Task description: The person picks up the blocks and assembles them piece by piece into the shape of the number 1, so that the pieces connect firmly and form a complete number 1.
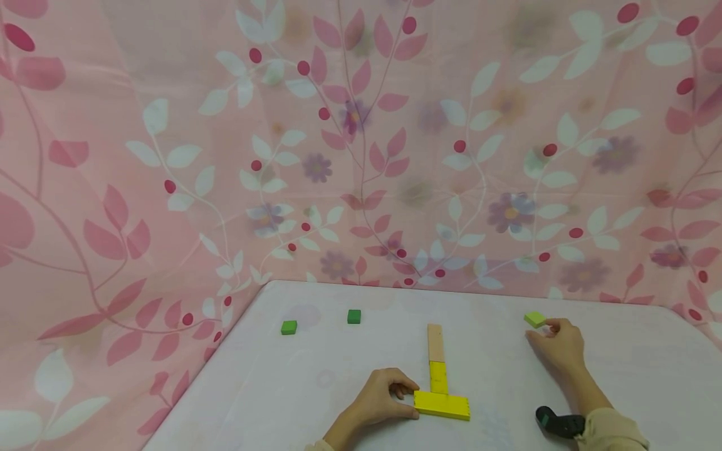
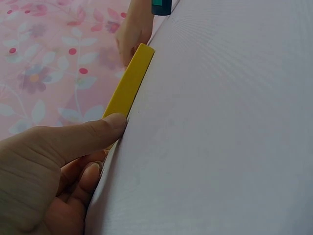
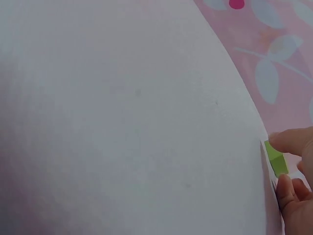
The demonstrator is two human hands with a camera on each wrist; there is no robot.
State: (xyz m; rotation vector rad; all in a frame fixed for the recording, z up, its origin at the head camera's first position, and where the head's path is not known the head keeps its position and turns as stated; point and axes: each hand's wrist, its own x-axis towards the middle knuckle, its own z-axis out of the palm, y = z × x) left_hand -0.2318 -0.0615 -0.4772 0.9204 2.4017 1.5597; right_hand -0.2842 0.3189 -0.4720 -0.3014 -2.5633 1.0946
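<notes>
My left hand (image 1: 383, 398) pinches the left end of a long yellow block (image 1: 442, 406) lying crosswise on the table. In the left wrist view, its thumb presses on the yellow block's end. Beyond that block, a shorter yellow block (image 1: 439, 377) and a plain wooden block (image 1: 435, 342) run away in a line, end to end, forming an upside-down T. At the far right, my right hand (image 1: 561, 344) has index finger and thumb at a light green block (image 1: 534, 319). The right wrist view shows the light green block (image 3: 277, 159) between those two fingertips.
Two darker green blocks stand apart at the back left: one green block (image 1: 289, 327) nearer the left edge, another green block (image 1: 354, 316) to its right. The white-covered table (image 1: 254, 388) meets a floral pink curtain (image 1: 361, 156). A black device (image 1: 558, 423) is at the right wrist.
</notes>
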